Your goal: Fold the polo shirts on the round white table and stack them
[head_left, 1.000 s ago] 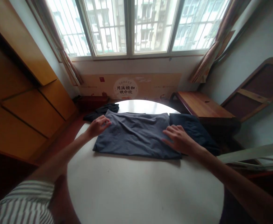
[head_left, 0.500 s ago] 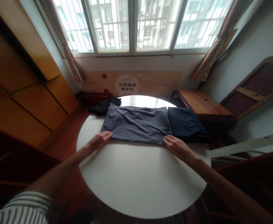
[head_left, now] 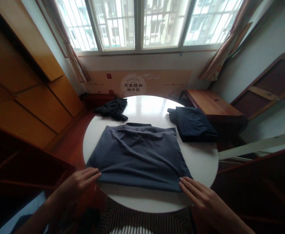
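A folded grey garment (head_left: 137, 152) lies flat on the round white table (head_left: 201, 159), close to the near edge. My left hand (head_left: 80, 182) pinches its near left corner, fingers pressed together on the cloth. Over at the near right corner, my right hand (head_left: 198, 195) grips the fabric the same way. Both forearms reach in from the bottom of the picture.
A folded dark navy garment (head_left: 193, 125) sits at the table's right side. A crumpled black garment (head_left: 113, 109) lies at the far left edge. A wooden side table (head_left: 210, 104) stands to the right, orange cabinets (head_left: 35, 104) to the left, windows behind.
Both hands moved from the top of the grey garment to its near corners and dragged it toward me. It is clear of the navy garment.
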